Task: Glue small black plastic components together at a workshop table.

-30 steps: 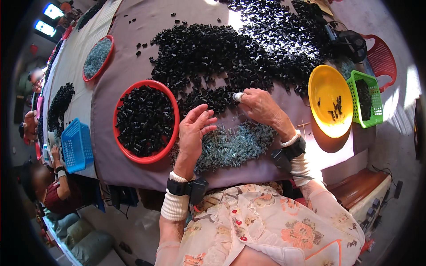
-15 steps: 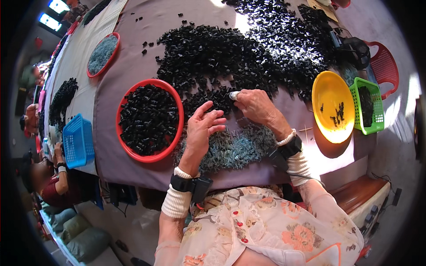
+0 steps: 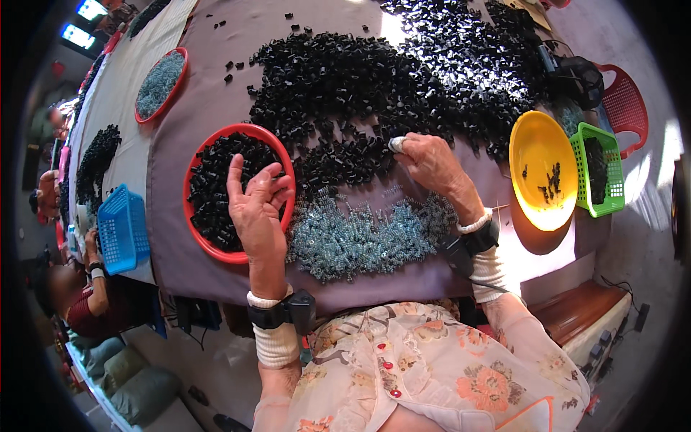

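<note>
My left hand (image 3: 259, 216) is over the right part of a red basin (image 3: 223, 254), its fingers spread. Small black plastic pieces (image 3: 213, 169) fill that basin. Further right, my right hand (image 3: 437, 169) has its fingers curled in at the near edge of a large heap of black pieces (image 3: 324, 79). A white wrap covers a fingertip of this hand; anything pinched there is hidden. Between my forearms lies a pile of small bluish metal springs (image 3: 353, 241), close to the table's near edge.
A yellow basin (image 3: 525, 191) with a few black pieces and a green basket (image 3: 615, 173) stand at right. At left are a blue basket (image 3: 124, 230) and a red dish of springs (image 3: 160, 85). Another person (image 3: 83, 299) sits at far left. A red chair (image 3: 622, 108) stands at far right.
My left hand has moved left from beside the springs to over the red basin. My right hand has shifted slightly right and nearer. More of the spring pile shows.
</note>
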`<state>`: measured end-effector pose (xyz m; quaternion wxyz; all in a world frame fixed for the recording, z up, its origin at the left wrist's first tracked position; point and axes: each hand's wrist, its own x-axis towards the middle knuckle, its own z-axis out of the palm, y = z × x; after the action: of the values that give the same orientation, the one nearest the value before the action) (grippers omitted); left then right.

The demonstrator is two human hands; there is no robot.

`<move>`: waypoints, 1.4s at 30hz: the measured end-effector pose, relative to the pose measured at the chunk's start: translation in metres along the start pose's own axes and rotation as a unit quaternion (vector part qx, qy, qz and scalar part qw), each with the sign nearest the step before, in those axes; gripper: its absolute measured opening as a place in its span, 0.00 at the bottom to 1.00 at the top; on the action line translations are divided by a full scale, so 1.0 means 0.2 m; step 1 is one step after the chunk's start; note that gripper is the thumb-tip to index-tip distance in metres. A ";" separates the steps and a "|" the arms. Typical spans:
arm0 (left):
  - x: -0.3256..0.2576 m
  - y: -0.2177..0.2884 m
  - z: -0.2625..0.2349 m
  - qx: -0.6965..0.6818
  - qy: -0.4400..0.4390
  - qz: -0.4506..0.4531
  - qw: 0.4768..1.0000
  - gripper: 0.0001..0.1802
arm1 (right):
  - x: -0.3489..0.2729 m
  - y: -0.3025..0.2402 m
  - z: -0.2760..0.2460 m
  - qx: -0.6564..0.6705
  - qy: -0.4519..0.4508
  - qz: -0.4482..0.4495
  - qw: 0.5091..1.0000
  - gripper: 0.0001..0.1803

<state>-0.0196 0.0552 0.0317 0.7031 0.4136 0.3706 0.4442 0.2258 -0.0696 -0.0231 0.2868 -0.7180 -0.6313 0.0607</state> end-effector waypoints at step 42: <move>-0.15 -0.32 0.23 0.066 -0.227 -0.131 0.963 0.15 | -0.07 -0.18 -0.07 0.264 -0.013 0.070 0.962 0.13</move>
<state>0.0311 -0.0008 -0.0048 0.7922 0.4968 0.2802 0.2171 0.1968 -0.0862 0.0020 0.4528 -0.6585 -0.5445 0.2549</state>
